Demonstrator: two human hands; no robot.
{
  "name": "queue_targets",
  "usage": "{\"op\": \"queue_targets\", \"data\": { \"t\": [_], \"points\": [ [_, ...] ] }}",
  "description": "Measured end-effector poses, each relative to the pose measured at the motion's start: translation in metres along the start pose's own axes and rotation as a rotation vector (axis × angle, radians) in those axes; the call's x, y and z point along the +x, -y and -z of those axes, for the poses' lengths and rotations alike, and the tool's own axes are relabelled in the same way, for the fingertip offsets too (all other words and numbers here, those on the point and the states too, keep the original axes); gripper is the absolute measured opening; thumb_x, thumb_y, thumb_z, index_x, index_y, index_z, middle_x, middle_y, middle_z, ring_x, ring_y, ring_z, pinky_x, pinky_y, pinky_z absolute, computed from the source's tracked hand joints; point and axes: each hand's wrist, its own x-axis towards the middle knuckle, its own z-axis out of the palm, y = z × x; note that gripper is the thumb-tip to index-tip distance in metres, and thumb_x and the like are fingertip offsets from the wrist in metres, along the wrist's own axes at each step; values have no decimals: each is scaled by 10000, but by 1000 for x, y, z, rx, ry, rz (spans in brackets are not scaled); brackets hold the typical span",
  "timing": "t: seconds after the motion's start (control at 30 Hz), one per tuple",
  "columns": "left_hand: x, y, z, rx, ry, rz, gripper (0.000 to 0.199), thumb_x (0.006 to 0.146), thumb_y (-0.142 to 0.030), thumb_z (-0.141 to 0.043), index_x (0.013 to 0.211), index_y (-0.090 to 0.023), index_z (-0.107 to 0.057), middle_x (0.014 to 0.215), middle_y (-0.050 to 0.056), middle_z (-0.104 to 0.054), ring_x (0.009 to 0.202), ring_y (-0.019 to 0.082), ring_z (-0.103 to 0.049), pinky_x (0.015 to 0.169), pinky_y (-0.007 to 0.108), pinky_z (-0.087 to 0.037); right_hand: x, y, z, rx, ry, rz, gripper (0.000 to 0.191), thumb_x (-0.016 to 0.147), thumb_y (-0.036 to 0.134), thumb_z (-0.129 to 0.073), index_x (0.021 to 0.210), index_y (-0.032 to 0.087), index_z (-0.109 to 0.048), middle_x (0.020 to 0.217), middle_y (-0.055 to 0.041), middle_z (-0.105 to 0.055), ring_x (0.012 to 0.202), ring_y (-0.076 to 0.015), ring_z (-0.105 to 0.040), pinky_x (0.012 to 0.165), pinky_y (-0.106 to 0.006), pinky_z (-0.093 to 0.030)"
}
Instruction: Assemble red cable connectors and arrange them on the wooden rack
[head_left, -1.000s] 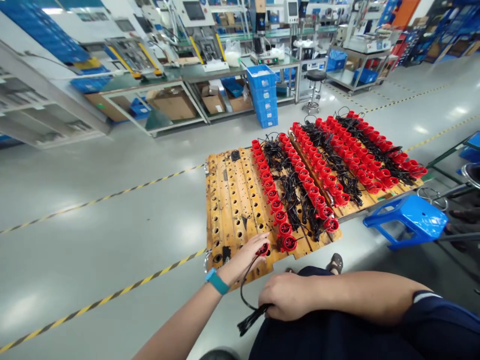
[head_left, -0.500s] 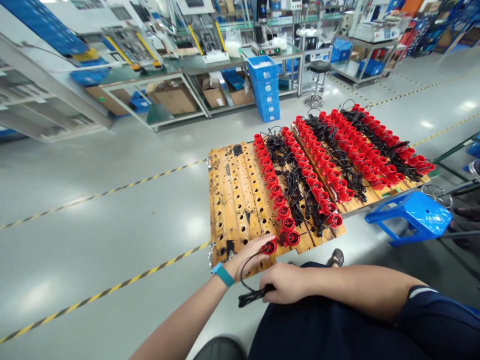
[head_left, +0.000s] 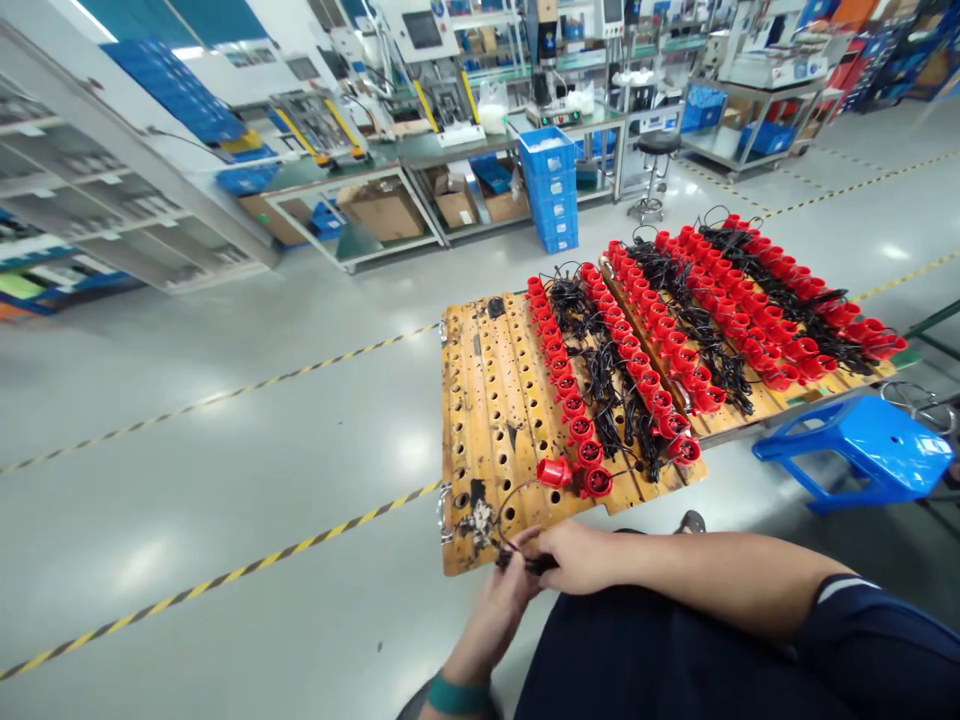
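A bundle of black cable is held between my two hands at the board's near edge. My left hand closes on its left part, and my right hand grips it from the right. From the bundle a thin cable loops up towards a red cup-shaped part, which lies on its side on the wooden board. Just right of that part, a row of upright red parts stands on the board, with black cables heaped beside it.
A second board with more red parts adjoins at the right. A blue stool stands near its front edge. Beyond are stacked blue crates, workbenches and a black round stool.
My left hand has let go of the red part and come down to the cable bundle beside my right hand. The red part now lies tipped over on the board. The view has shifted left.
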Motion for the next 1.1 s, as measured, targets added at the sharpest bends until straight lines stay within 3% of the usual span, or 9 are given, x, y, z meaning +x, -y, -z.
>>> {"op": "queue_targets", "data": {
  "t": [0.17, 0.27, 0.4, 0.53, 0.6, 0.7, 0.77, 0.87, 1.1],
  "points": [
    [-8, -10, -26, 277, -113, -106, 560, 872, -588, -714, 1209, -175, -541, 1057, 117, -731, 896, 253, -729, 836, 385, -565, 7, -8, 33, -509, -95, -16, 171, 898, 156, -615, 1030, 120, -718, 1040, -150, -707, 1010, -278, -644, 867, -355, -510],
    [-6, -24, -16, 400, -122, -137, 550, 884, -604, -654, 1198, -186, -482, 773, 8, -663, 653, 202, -675, 685, 346, -544, 25, -24, 63, -791, -183, 32, 317, 891, 118, -609, 1201, 104, -670, 1395, -239, -551, 1247, -366, -536, 1022, -500, -467],
    [0, -51, 12, 757, -148, -166, 452, 867, -506, -611, 1168, -201, -467, 614, -78, -512, 491, 163, -511, 541, 299, -446, 50, -50, 73, -862, -14, 38, 254, 916, 88, -595, 1158, 76, -670, 1242, -212, -624, 1112, -310, -603, 977, -453, -505],
    [7, -100, 19, 1303, -82, -406, 154, 881, -248, -516, 1018, -206, -576, 822, 26, -627, 765, 226, -613, 751, 390, -520, 60, -61, 63, -850, 2, 38, 197, 914, 88, -618, 1104, 91, -671, 1092, -151, -668, 1046, -277, -614, 944, -383, -517],
    [16, -124, 14, 1531, -67, -570, 266, 836, -91, -470, 1006, -201, -642, 1044, 101, -677, 1062, 305, -625, 993, 550, -483, 60, -58, 57, -840, -32, 5, 188, 916, 122, -644, 1102, 95, -658, 1067, -145, -666, 1038, -281, -609, 941, -379, -517],
    [40, -145, 8, 1747, -109, -850, 570, 762, 56, -416, 1159, -226, -713, 1543, 151, -472, 1500, 391, -320, 1203, 729, -201, 54, -50, 45, -811, -112, -58, 329, 937, 244, -693, 1218, 94, -608, 1112, -150, -656, 1070, -279, -600, 950, -362, -520],
    [62, -146, 11, 1772, -82, -959, 678, 777, 86, -391, 1292, -244, -683, 1703, 118, -239, 1588, 360, -133, 1241, 693, -193, 50, -45, 34, -794, -146, -90, 371, 957, 289, -682, 1264, 97, -596, 1158, -157, -649, 1113, -276, -590, 969, -353, -520],
    [90, -130, 25, 1740, 1, -924, 711, 805, 90, -376, 1366, -252, -648, 1725, 85, -206, 1593, 296, -164, 1235, 589, -336, 47, -38, 18, -792, -161, -137, 225, 959, 172, -616, 1157, 79, -665, 1134, -193, -653, 1118, -298, -586, 957, -382, -529],
    [99, -87, 58, 1420, -54, -542, 577, 774, -13, -431, 1221, -201, -743, 1465, 100, -623, 1395, 274, -537, 1242, 492, -362, 57, -31, 7, -763, -165, -141, 228, 896, 83, -614, 1095, 54, -722, 1076, -216, -669, 1114, -329, -591, 874, -404, -560]
  ]
}}
